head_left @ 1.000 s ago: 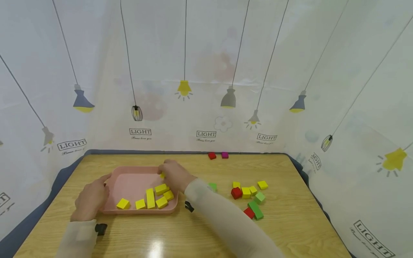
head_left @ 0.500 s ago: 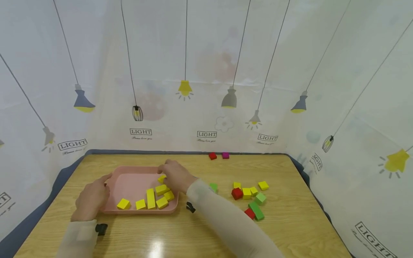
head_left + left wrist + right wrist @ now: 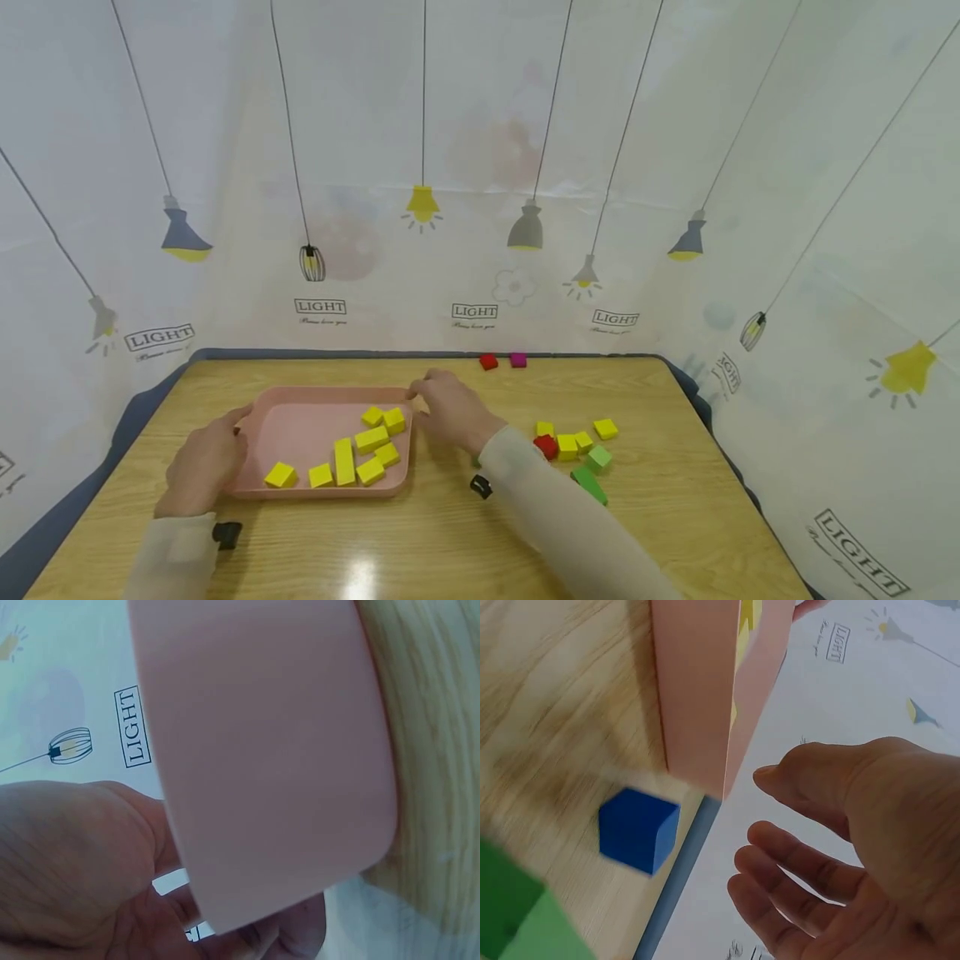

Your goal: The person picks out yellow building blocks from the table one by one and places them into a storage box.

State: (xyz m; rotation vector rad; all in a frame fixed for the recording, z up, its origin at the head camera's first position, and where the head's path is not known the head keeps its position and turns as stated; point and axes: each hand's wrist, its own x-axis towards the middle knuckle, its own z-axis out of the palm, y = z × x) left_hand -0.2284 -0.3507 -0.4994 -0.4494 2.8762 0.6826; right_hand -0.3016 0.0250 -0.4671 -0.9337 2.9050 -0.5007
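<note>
Your left hand holds the left rim of the pink tray, which sits on the left half of the counter with the yellow blocks gathered toward its right side. Your right hand hovers just off the tray's far right corner, its grip empty and fingers relaxed. The loose blocks lie to the right of that hand, so the right hand is the nearer one; a blue cube sits just beside the tray's corner.
</note>
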